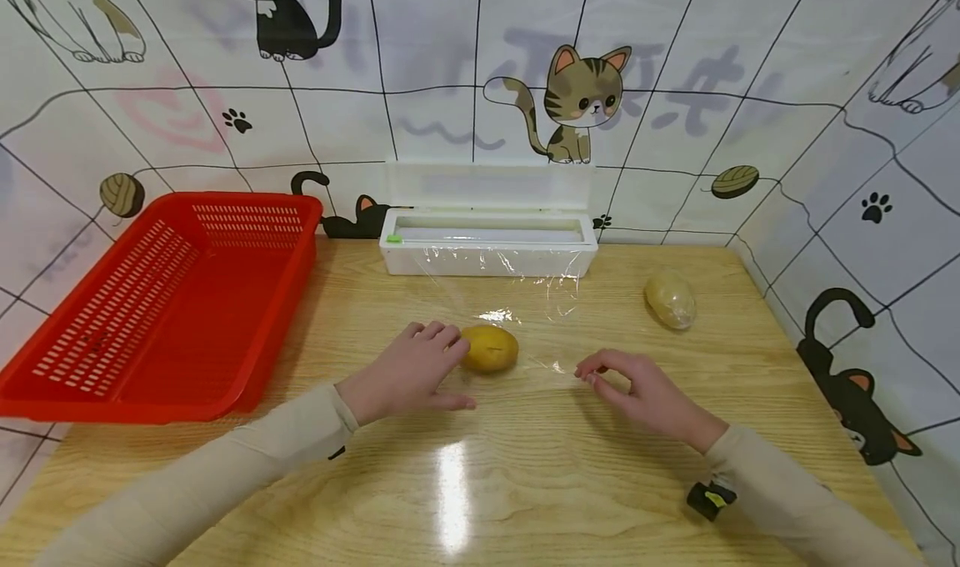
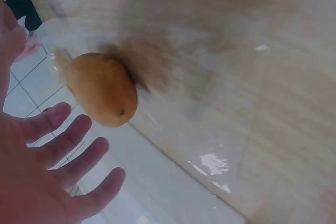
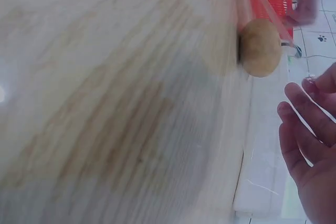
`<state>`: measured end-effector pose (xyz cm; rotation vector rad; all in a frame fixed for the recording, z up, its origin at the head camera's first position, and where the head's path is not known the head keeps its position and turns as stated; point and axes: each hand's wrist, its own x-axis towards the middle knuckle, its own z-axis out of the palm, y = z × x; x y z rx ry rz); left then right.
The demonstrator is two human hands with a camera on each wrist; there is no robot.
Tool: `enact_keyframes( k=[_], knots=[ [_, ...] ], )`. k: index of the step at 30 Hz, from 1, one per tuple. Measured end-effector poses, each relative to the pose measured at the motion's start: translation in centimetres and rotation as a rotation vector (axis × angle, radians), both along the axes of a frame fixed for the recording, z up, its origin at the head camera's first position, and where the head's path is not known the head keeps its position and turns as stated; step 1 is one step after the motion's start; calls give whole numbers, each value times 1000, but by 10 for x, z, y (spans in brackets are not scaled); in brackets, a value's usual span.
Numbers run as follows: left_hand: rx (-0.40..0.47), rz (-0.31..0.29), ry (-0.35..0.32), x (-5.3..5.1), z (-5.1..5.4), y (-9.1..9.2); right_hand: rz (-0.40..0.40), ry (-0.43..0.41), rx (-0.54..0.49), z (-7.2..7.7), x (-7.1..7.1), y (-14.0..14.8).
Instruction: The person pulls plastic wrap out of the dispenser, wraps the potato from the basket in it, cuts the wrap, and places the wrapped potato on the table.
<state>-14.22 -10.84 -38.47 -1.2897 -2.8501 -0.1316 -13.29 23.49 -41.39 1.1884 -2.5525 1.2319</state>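
Note:
A yellow mango (image 1: 491,349) lies mid-table, on or beside clear cling film (image 1: 495,315) that runs forward from a white dispenser box (image 1: 487,258). My left hand (image 1: 412,371) is at the mango's left side, fingers spread and thumb out. In the left wrist view its fingers (image 2: 86,163) are extended beside the mango (image 2: 103,90); contact is hard to tell. To the right of the mango, my right hand (image 1: 637,392) pinches the film's edge between thumb and forefinger. The right wrist view shows those fingertips (image 3: 310,83) together, the other fingers loosely bent.
A red perforated basket (image 1: 172,325) stands at the left. A yellowish, film-wrapped fruit (image 1: 671,298) sits at the right rear of the wooden table (image 1: 525,500). The dispenser's lid (image 1: 491,185) is raised against the cat-patterned backdrop (image 1: 420,67).

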Motion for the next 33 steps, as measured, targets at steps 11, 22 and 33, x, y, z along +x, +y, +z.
enact_keyframes(
  k=[11,22,33],
  knots=[
    [22,17,-156,11,-19,-41,-130,-155,-52,2,-6,-6],
    [275,-32,-441,-5,-15,-63,-117,-320,-139,-5,-11,-12],
    [474,96,-618,-17,-18,-69,-235,-399,-129,-6,-15,-17]
  ],
)
